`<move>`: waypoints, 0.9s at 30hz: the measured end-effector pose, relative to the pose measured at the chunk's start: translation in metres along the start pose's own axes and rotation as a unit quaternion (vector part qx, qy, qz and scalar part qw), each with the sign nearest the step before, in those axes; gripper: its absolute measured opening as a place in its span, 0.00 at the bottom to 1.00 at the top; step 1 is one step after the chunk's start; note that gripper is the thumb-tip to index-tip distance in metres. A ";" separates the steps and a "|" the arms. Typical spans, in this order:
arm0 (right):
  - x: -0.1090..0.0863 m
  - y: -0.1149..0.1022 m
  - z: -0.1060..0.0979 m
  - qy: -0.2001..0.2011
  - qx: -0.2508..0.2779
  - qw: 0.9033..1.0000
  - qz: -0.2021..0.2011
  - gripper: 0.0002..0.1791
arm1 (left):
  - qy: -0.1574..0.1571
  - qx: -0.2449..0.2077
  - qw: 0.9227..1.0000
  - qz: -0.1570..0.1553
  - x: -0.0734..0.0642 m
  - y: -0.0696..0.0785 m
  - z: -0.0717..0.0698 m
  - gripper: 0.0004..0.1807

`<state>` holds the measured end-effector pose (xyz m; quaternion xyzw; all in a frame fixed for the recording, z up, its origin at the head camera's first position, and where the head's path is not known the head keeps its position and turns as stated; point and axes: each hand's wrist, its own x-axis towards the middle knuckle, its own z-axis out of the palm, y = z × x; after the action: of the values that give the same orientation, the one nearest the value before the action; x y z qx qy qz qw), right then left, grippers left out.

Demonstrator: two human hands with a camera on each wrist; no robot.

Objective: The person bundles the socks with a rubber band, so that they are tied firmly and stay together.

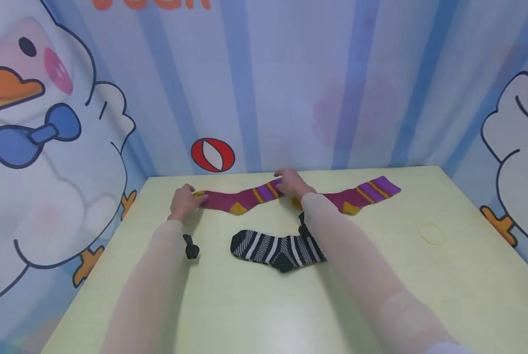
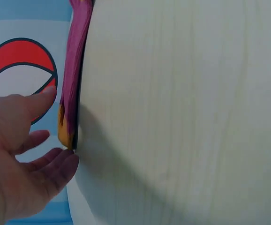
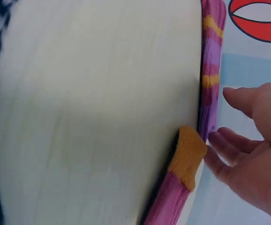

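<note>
Mid-frame, left hand (image 1: 186, 202) and right hand (image 1: 294, 184), grips relaxed, empty, flank a maroon sock (image 1: 228, 200); its match (image 1: 357, 197) and a striped sock (image 1: 277, 250) lie flat; none folded yet.

Across the back of the desk (image 1: 228, 309), the left rear sock (image 1: 246, 197) lies end to end with the right rear sock (image 1: 357, 197). Before them lies the front sock (image 1: 272, 250), a loop (image 1: 433, 244) well to its right.

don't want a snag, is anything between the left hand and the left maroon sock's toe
Nothing visible: the left hand is right at the yellow toe of the left maroon sock. The black-and-white sock lies nearer the camera, out of the way.
</note>
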<state>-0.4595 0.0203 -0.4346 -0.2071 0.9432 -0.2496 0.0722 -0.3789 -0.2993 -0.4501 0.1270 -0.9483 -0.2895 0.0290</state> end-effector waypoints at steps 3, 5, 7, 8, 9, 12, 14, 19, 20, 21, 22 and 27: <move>0.002 -0.001 0.000 -0.005 -0.034 0.999 0.023 0.20 | 0.005 0.021 1.000 -0.013 0.001 0.007 0.001 0.31; 0.003 -0.004 -0.002 -0.005 -0.056 0.998 0.036 0.19 | 0.010 0.026 1.000 -0.014 0.003 0.011 -0.001 0.29; 0.004 -0.006 -0.005 -0.004 -0.070 0.997 0.045 0.17 | 0.008 0.026 1.000 -0.014 0.004 0.014 -0.003 0.28; 0.004 -0.007 -0.007 -0.002 -0.072 0.996 0.050 0.17 | 0.005 0.024 1.000 -0.014 0.005 0.015 -0.004 0.27; 0.004 -0.008 -0.008 -0.001 -0.069 0.996 0.053 0.16 | 0.002 0.019 1.000 -0.016 0.005 0.016 -0.005 0.26; 0.003 -0.010 -0.010 0.001 -0.037 0.997 0.072 0.15 | -0.013 0.008 1.000 -0.022 0.006 0.017 -0.006 0.25; 0.002 -0.010 -0.010 0.002 -0.003 0.996 0.085 0.15 | -0.018 -0.001 1.000 -0.023 0.006 0.016 -0.005 0.24; -0.003 -0.008 -0.003 -0.002 0.045 0.993 0.106 0.16 | -0.021 -0.008 1.000 -0.007 0.005 0.011 0.000 0.20; -0.004 -0.007 -0.001 -0.005 0.044 0.993 0.111 0.16 | -0.023 -0.005 1.000 -0.003 0.004 0.009 0.002 0.19; -0.005 -0.007 0.000 -0.006 0.040 0.992 0.117 0.15 | -0.025 -0.004 1.000 0.000 0.003 0.008 0.003 0.18; -0.005 -0.006 0.002 -0.009 0.038 0.992 0.122 0.15 | -0.026 -0.004 1.000 0.001 0.003 0.008 0.004 0.17; -0.004 -0.005 0.005 -0.014 0.026 0.992 0.121 0.14 | -0.014 -0.007 1.000 0.024 0.001 0.011 0.008 0.14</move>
<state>-0.4530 0.0159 -0.4364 -0.0927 0.9533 -0.2610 0.1201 -0.3831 -0.2869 -0.4505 0.1002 -0.9492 -0.2974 0.0239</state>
